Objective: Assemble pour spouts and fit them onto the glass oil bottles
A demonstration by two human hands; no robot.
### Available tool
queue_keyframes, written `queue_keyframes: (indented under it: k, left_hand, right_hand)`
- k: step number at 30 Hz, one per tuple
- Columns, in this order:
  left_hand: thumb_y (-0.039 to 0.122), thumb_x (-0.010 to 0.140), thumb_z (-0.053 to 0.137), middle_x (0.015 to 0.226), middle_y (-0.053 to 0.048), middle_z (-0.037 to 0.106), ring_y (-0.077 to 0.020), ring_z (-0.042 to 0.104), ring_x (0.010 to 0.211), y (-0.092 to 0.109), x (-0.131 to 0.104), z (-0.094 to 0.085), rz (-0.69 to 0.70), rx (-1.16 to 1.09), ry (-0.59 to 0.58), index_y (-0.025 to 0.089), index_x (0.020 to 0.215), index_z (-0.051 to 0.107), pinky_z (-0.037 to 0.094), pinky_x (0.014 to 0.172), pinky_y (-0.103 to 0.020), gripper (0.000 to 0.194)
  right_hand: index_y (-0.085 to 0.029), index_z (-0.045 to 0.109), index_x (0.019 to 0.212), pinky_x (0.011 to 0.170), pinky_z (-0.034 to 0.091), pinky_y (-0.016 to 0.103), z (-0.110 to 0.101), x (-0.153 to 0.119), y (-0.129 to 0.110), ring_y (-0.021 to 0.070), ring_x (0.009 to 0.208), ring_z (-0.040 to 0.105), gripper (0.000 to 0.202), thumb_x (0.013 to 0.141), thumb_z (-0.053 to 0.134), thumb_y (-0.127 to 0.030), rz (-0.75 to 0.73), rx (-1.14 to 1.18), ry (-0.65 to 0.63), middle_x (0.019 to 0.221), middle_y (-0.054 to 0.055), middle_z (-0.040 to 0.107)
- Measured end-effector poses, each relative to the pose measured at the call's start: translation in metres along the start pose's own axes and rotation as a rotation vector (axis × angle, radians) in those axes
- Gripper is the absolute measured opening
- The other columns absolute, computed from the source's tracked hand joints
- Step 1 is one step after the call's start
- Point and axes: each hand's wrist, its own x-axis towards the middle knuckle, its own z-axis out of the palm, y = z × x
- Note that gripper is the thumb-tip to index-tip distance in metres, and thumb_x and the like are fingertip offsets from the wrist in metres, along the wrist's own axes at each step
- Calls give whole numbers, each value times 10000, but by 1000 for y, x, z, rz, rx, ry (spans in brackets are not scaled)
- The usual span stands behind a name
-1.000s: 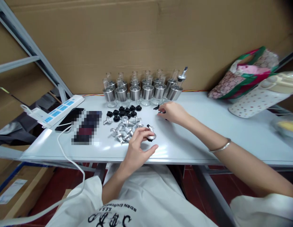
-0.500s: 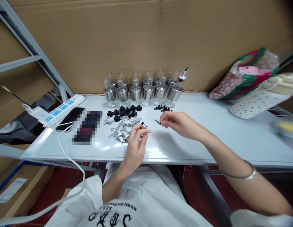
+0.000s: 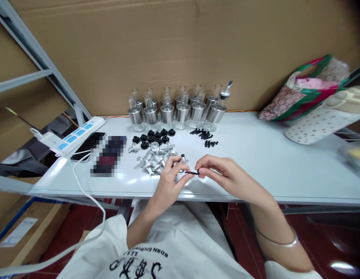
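My left hand (image 3: 167, 181) is closed around a silver pour spout (image 3: 184, 159) with a black tip; fingers hide most of it. Its thumb and index finger meet the left end of a thin black plastic piece (image 3: 192, 173). The other end of that piece is pinched by my right hand (image 3: 219, 173). To the left of my hands lies a pile of silver spouts (image 3: 151, 157), with black stoppers (image 3: 151, 136) behind it. Beyond my right hand are small black lever-like pieces (image 3: 201, 133) and a cluster of tiny black parts (image 3: 211, 143).
Glass bottles with steel sleeves (image 3: 167, 113) stand in rows at the back; one at the right end carries a spout (image 3: 225, 92). A power strip (image 3: 78, 135), a phone and a white cable (image 3: 90, 197) occupy the left. A patterned bag (image 3: 287, 101) and dotted flask (image 3: 319, 122) stand right.
My right hand has moved left and toward me with the black piece, bringing it to my left fingertips. The cluster of tiny black parts, hidden before, now shows.
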Motion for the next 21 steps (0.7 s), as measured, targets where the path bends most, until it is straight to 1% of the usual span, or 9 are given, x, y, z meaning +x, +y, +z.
queue_keyframes:
  k: [3, 5, 8, 10, 14, 16, 19, 21]
  left_hand:
    - [234, 874, 589, 981, -43, 498, -171, 549, 993, 0, 0, 0, -11, 4, -16, 197, 849, 600, 470, 862, -287, 46]
    - [234, 878, 581, 996, -46, 496, -177, 542, 1012, 0, -1, 0, -40, 1, -22, 198, 857, 588, 474, 843, -286, 43]
    - [227, 881, 568, 1024, -50, 488, -182, 530, 1042, 0, -1, -1, -65, -5, -27, 200, 872, 572, 475, 808, -273, 29]
    - [227, 884, 560, 1019, -51, 486, -178, 532, 1024, 0, -1, -1, -69, -8, -36, 199, 878, 567, 472, 767, -256, 30]
    - [251, 888, 547, 969, -42, 498, -151, 544, 909, -1, -1, 1, -70, -37, -51, 203, 887, 551, 443, 651, -218, 48]
    - [262, 884, 553, 933, -25, 523, -133, 541, 846, -2, -2, 2, -79, -65, -26, 209, 908, 522, 430, 637, -214, 66]
    - [284, 861, 595, 899, -3, 559, -115, 535, 766, -2, -4, 3, -135, -97, 22, 215, 976, 482, 425, 644, -220, 175]
    - [291, 848, 613, 913, -5, 575, -112, 539, 747, -1, -4, 3, -171, -107, 19, 216, 1015, 477, 427, 639, -223, 228]
  right_hand:
    - [-190, 634, 870, 666, 487, 243, 11, -3, 2, 143, 709, 619, 134, 889, 565, -304, -20, -24, 168, 787, 32, 682]
    - [-190, 644, 875, 680, 502, 252, 16, -3, 2, 149, 705, 624, 124, 872, 599, -305, -68, -56, 229, 785, 38, 681]
    - [-192, 663, 891, 678, 521, 260, 17, -1, 3, 154, 694, 635, 137, 858, 626, -320, -141, -97, 241, 779, 45, 684]
    - [-198, 677, 906, 669, 529, 266, 18, 0, 5, 156, 679, 642, 148, 859, 625, -328, -146, -112, 250, 762, 43, 687]
    - [-213, 705, 923, 652, 543, 289, 24, 0, 12, 175, 690, 670, 176, 879, 590, -338, -114, -97, 319, 787, 55, 723]
    - [-212, 716, 915, 661, 547, 298, 25, 0, 15, 186, 708, 681, 178, 867, 606, -343, -96, -77, 343, 813, 61, 738]
    - [-201, 731, 915, 679, 550, 308, 25, 1, 17, 190, 712, 684, 193, 837, 642, -353, -47, -36, 374, 814, 60, 746]
    - [-188, 738, 915, 690, 552, 312, 24, 2, 18, 193, 717, 689, 220, 816, 661, -368, -6, 25, 373, 812, 61, 751]
